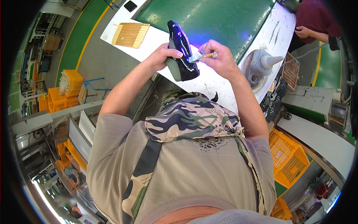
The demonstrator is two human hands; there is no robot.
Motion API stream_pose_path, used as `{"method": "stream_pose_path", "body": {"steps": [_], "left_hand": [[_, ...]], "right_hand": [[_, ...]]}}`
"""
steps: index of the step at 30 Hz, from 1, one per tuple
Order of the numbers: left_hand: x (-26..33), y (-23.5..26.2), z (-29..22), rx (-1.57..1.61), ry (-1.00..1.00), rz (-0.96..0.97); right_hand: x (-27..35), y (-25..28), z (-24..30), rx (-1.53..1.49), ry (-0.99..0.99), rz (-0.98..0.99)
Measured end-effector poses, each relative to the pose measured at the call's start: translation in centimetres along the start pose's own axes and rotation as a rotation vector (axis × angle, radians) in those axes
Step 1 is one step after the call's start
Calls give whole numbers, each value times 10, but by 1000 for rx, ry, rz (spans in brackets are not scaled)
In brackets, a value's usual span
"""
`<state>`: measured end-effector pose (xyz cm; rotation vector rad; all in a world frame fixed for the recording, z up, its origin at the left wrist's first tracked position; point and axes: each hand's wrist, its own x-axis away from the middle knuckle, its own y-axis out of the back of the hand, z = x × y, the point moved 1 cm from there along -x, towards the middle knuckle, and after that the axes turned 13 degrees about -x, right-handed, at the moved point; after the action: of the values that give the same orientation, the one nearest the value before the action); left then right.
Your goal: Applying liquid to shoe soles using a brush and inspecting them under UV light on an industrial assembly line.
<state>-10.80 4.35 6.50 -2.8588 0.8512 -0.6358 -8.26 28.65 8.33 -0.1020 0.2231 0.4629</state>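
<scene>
At the frame's upper centre, a glossy black shoe [182, 44] is gripped by the left hand [162, 56] while a brush [195, 57], pinched by the right hand [220, 59], is applied; work appears unfinished.

A: How does the black shoe [182, 44] look?
B: Glossy, like patent leather — it throws back sharp highlights. Its grey-green part [174, 69] looks matt.
A: And the counter [214, 84]?
B: Smooth and white, scuffed in places; the green surface [227, 22] beyond has a wet-looking sheen.
A: The slatted board [131, 35]?
B: Pale wood, by its grain. The spouted bottle [268, 61] looks like greyish-white plastic, as do the orange crates [289, 158], only latticed.
A: Any cloth?
B: Yes — matt camouflage fabric [186, 115] over a finely textured shirt [197, 168].
</scene>
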Motion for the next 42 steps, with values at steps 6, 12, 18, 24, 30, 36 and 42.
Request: {"method": "stream_pose_path", "body": {"steps": [6, 12, 18, 24, 30, 36, 42], "left_hand": [[1, 0, 23, 110, 18, -91], [6, 3, 52, 325, -68, -152], [21, -16, 63, 636, -178, -177], [38, -23, 71, 649, -273, -256], [61, -11, 58, 454, -432, -444], [109, 24, 55, -81, -526, -740], [185, 47, 54, -260, -564, -959]], "right_hand": [[19, 5, 8, -12, -1, -2], [32, 17, -2, -89, 31, -80], [28, 17, -34, -366, -25, -251], [20, -3, -36, -646, -166, -265], [10, -24, -41, -659, -230, -301], [-15, -68, -64, -554, -339, -346], [-48, -135, -51, -700, -438, -214]]}}
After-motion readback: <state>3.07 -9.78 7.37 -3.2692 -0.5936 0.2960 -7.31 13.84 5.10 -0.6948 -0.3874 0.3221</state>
